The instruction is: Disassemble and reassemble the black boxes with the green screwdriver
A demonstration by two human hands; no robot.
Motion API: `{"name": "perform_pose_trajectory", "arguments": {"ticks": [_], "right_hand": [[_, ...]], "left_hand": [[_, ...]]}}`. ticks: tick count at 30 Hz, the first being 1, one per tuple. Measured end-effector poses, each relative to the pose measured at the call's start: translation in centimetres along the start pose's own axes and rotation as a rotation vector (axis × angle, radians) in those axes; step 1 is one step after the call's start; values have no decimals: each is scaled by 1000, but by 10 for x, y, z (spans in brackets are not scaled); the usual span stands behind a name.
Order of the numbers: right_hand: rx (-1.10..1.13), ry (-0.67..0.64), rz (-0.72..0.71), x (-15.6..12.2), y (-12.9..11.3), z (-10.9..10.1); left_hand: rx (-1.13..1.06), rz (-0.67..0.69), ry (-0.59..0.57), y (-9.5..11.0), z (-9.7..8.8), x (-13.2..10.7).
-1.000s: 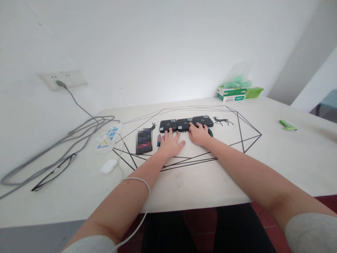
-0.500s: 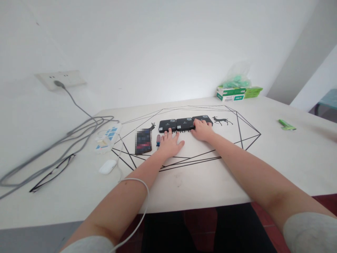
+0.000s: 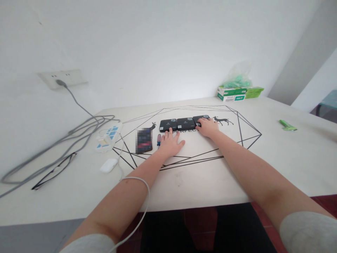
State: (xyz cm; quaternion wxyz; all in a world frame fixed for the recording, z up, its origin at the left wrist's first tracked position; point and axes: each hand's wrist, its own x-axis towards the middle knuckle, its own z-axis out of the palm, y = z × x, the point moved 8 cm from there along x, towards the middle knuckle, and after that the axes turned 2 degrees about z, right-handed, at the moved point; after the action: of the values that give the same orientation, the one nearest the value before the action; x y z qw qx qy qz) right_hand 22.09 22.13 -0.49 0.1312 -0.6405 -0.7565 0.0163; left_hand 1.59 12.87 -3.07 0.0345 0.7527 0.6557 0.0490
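Three flat black boxes lie side by side in a row on the white table: the left box (image 3: 168, 125), the middle box (image 3: 185, 123) and the right box (image 3: 201, 118). My right hand (image 3: 209, 127) rests at the near right side of the right box, its fingers apart and lying partly over it. My left hand (image 3: 171, 143) lies flat and open on the table, with fingertips just below the left box. Beside its thumbless edge is a small screwdriver (image 3: 159, 138) with a reddish handle. Further left lies a phone (image 3: 144, 140) with a blurred screen.
At the left are a power strip (image 3: 109, 137), grey cable (image 3: 71, 135), eyeglasses (image 3: 55, 171) and a white earbud case (image 3: 108, 165). A white cord (image 3: 142, 181) crosses my left forearm. Green boxes (image 3: 233, 93) stand at the back right; a green packet (image 3: 288, 125) lies farther right.
My right hand has slid slightly to the right over the right black box, uncovering more of its near left corner. My left hand stays in place. The view has shifted slightly.
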Motion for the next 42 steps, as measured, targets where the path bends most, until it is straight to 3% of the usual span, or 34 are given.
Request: {"name": "perform_pose_trajectory", "arguments": {"ticks": [22,34,42], "right_hand": [[-22,17,-9,-5,-10,1],[40,-50,229,-4,10,-8],[3,-69,277,-13,19,-9]], "left_hand": [[14,-4,-37,1,1,0],[31,1,-32,2,-1,-1],[-3,16,-54,3,-2,-3]]}}
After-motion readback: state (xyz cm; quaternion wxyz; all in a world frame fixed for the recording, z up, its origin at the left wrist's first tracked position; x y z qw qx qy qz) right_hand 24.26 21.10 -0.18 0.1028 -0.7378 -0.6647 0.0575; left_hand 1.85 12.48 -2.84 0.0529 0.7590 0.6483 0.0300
